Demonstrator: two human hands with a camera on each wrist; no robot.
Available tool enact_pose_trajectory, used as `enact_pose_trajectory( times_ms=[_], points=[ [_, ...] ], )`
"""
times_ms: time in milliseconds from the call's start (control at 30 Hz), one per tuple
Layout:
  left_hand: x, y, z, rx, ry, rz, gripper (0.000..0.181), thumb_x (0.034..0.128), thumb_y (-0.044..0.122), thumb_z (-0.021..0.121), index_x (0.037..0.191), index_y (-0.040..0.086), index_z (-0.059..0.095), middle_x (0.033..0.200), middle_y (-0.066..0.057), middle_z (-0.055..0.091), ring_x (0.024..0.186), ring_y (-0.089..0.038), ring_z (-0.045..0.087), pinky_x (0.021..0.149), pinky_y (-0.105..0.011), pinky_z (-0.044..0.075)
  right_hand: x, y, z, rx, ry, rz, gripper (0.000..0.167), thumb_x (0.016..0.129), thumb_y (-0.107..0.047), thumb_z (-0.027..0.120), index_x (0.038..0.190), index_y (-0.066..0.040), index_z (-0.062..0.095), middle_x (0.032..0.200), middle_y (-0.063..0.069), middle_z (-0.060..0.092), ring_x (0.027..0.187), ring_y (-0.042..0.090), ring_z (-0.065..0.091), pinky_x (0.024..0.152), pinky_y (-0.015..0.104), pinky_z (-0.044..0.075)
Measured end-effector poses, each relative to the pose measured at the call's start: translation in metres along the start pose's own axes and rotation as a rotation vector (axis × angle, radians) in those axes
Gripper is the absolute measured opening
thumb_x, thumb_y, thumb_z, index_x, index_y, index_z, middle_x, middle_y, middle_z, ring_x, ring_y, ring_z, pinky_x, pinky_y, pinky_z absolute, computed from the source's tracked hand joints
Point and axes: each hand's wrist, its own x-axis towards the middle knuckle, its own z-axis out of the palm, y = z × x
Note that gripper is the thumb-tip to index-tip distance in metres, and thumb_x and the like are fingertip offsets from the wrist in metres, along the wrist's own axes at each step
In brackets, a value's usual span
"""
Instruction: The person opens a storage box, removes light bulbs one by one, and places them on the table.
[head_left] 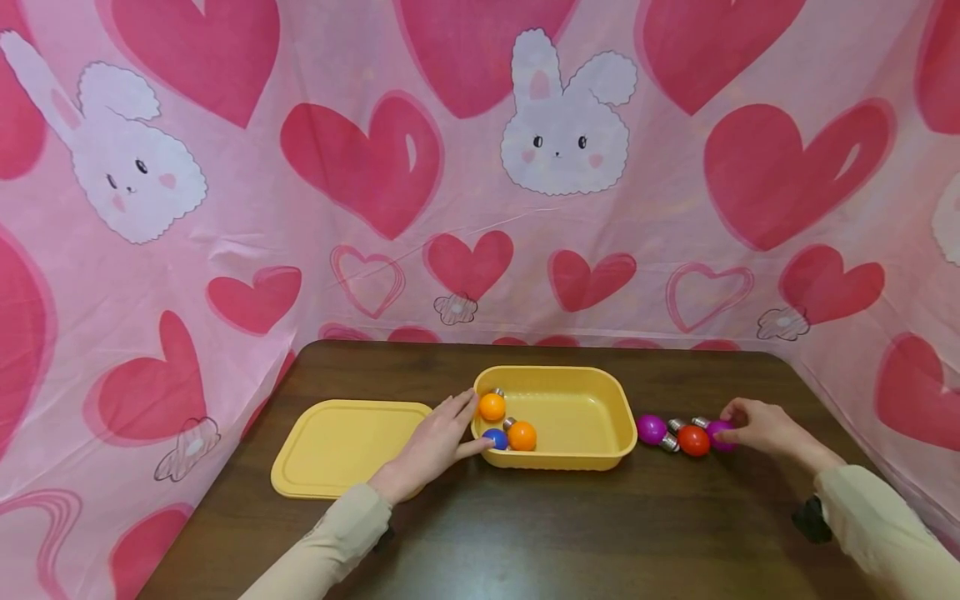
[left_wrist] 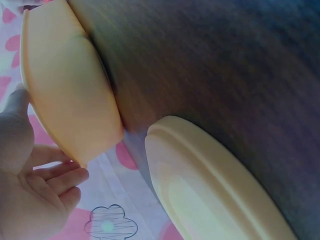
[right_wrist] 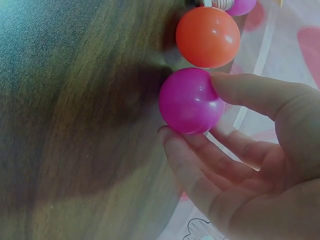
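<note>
A yellow container (head_left: 558, 460) stands on the table, with two orange bulbs (head_left: 522, 436) and a blue bulb (head_left: 495, 438) at its left end. My left hand (head_left: 431, 442) rests on its left rim, fingers fairly straight; in the left wrist view the fingers touch the container's edge (left_wrist: 75, 85). To the right of the container lie a purple bulb (head_left: 652, 429), a red bulb (head_left: 693, 440) and another purple bulb (head_left: 722, 434). My right hand (head_left: 772, 432) pinches that rightmost purple bulb (right_wrist: 191, 101) between thumb and fingers, beside the red one, which looks orange (right_wrist: 208, 37) in the right wrist view.
A yellow lid (head_left: 348, 450) lies flat on the brown table (head_left: 525, 533), left of the container and partly behind my left forearm. Pink cloth (head_left: 465, 192) with hearts and rabbits hangs around the table's back and sides.
</note>
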Motion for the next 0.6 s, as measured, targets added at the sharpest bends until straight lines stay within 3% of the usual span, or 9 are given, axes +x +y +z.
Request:
enact_pose_trajectory(
  times_ms=[600],
  points=[
    [-0.0008,0.0011,-0.0017,-0.027,-0.015,-0.017,0.080,0.0927,0.058,0.058,0.153,0.009,0.037,0.161,-0.010,0.036,0.145,-0.037,0.040,0.117,-0.052,0.037,-0.0018,0.0001,-0.0020,-0.012,-0.030,-0.001,0.032,0.080,-0.024,0.078,0.093,0.001,0.064,0.089,0.015,0.071,0.078,0.022,0.062,0.068,0.035,0.050]
  ],
)
